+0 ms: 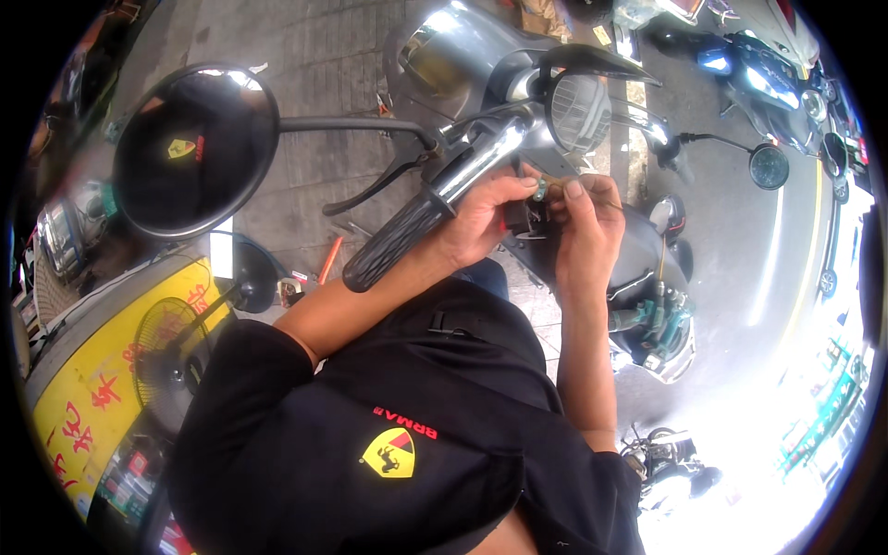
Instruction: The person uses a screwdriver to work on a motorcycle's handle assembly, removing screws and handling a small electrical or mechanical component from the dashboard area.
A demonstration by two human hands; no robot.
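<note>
My left hand (pixel 481 217) reaches past the black handlebar grip (pixel 398 242) of a grey scooter (pixel 462 65). Its thumb and fingers pinch a small green part with metal on it (pixel 540 191). Close beside it, my right hand (pixel 589 236) is closed in a pinch at the same spot; a thin yellowish piece shows by its thumb tip, too small to name. Below the fingertips sits a dark block-shaped piece (pixel 527 222), partly hidden by the hands. The brake lever (pixel 375 190) runs alongside the grip.
A round mirror (pixel 194 153) sticks out to the left on its stem. Teal tools (pixel 661 319) lie at the right, near the scooter's seat. A black fan (pixel 166 356) stands by a yellow sign panel (pixel 92 388). Another scooter (pixel 763 88) is parked at the far right.
</note>
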